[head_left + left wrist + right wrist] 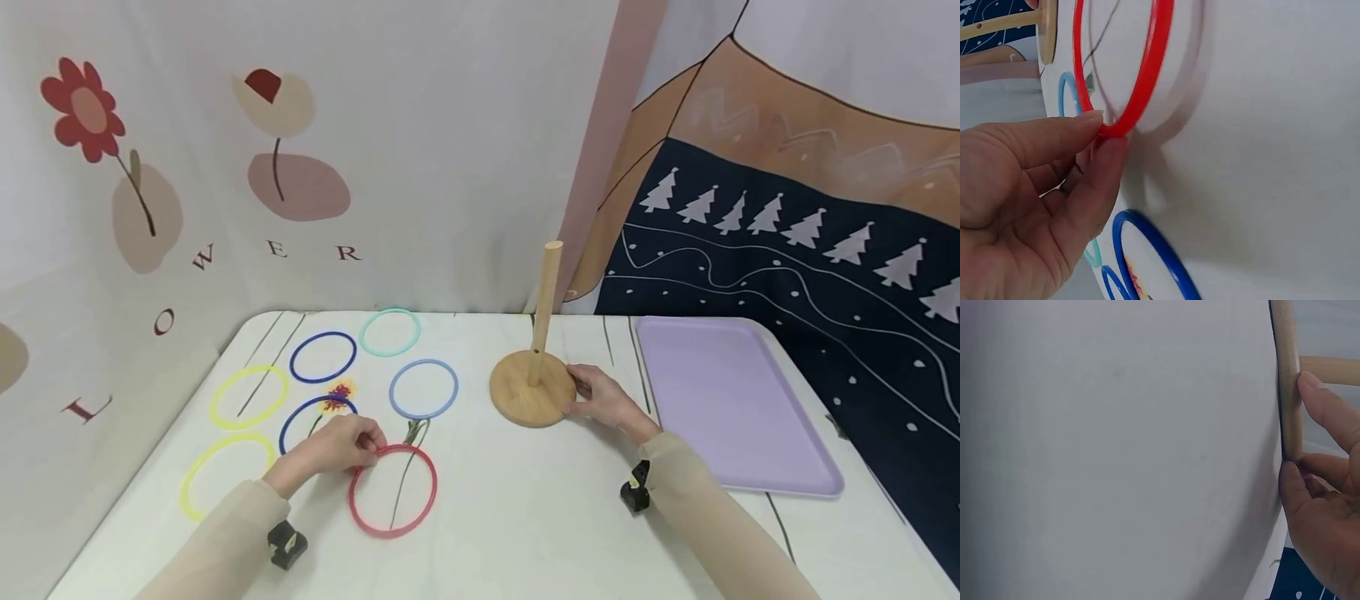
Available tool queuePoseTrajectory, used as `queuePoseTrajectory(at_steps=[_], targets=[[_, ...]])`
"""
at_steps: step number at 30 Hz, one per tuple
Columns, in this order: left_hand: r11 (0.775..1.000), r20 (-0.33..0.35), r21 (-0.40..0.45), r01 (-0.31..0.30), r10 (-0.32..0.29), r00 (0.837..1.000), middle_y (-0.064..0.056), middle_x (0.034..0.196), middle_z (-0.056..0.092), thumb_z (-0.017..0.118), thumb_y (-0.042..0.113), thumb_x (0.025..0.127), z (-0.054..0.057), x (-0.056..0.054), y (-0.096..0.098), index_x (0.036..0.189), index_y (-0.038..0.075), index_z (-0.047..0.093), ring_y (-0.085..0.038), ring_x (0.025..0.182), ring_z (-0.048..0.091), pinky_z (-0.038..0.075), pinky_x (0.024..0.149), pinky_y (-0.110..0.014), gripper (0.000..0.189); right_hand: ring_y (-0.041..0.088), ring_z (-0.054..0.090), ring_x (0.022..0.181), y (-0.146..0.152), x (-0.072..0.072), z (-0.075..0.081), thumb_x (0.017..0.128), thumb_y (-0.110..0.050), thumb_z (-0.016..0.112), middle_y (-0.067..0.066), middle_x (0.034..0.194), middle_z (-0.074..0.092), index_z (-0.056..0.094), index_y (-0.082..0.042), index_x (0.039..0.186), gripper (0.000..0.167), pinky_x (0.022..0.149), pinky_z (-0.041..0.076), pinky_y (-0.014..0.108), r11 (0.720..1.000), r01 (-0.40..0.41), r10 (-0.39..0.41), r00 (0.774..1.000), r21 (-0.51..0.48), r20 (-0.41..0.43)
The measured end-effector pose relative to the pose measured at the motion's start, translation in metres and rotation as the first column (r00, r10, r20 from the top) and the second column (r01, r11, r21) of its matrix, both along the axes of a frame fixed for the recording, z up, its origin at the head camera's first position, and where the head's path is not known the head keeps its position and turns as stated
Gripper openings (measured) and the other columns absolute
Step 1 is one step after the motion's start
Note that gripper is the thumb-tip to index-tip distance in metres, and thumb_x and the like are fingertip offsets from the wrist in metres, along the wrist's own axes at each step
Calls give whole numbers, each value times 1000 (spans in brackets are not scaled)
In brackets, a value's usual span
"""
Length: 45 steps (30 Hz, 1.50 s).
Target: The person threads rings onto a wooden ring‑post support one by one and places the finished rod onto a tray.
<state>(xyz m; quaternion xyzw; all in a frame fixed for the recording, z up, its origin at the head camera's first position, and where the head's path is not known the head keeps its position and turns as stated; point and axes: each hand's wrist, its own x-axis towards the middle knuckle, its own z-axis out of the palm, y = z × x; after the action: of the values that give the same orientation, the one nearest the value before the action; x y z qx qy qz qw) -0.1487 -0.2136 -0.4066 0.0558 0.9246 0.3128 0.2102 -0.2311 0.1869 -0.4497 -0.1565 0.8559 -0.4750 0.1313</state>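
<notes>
My left hand pinches a red ring at its far left edge. In the left wrist view thumb and fingertips meet on the red ring, which casts a shadow on the white cloth. At the right, my right hand holds the rim of a wooden peg stand, a round base with an upright rod. The right wrist view has the thumb on top of the base and the other fingertips at its lower edge. No ring is on the rod.
Around my left hand lie two dark blue rings, one nearer the back, and two yellow rings, one in front. A light blue ring and a mint ring lie behind. A purple tray sits right of the stand.
</notes>
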Motion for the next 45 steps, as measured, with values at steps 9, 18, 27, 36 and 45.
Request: queuePoseTrajectory(at_steps=[9,18,27,36,45], targets=[[947,17,313,-75,73,997,-10,92,58,58,4,91,37,-33,9,110,-6,57,-16,79,58,58,70,-32,21,45,36,129,-2,0,4,79,3,71,34,141,29,28,16,138,74,108,34,45,1000,-7,7,1000,-7,-22],[858,-28,506,-83,113,993,-13,103,54,57,8,93,91,-68,41,120,-6,48,-15,89,58,57,81,-32,31,43,36,130,-3,-1,2,78,4,71,32,142,30,29,14,139,75,108,34,44,1000,21,-21,1000,7,-14],[757,-50,650,-67,130,990,-6,98,53,56,6,94,130,-85,81,121,-2,48,-13,86,58,56,82,-33,30,44,37,129,-2,1,0,79,3,71,33,141,31,29,15,138,73,108,35,45,1000,18,-18,999,20,-27],[660,-17,745,-101,169,985,-6,101,55,60,7,91,142,-94,115,121,1,51,-11,84,59,57,77,-27,31,46,37,128,-4,8,5,78,7,70,35,139,31,30,18,136,71,107,36,46,1000,11,-12,999,-3,-43],[596,32,791,-138,185,982,-3,96,57,59,5,92,142,-104,141,120,1,52,-10,83,60,57,76,-26,30,45,39,127,-2,4,-1,77,5,71,34,138,32,31,17,136,72,107,36,46,1000,11,-11,998,3,-54]])
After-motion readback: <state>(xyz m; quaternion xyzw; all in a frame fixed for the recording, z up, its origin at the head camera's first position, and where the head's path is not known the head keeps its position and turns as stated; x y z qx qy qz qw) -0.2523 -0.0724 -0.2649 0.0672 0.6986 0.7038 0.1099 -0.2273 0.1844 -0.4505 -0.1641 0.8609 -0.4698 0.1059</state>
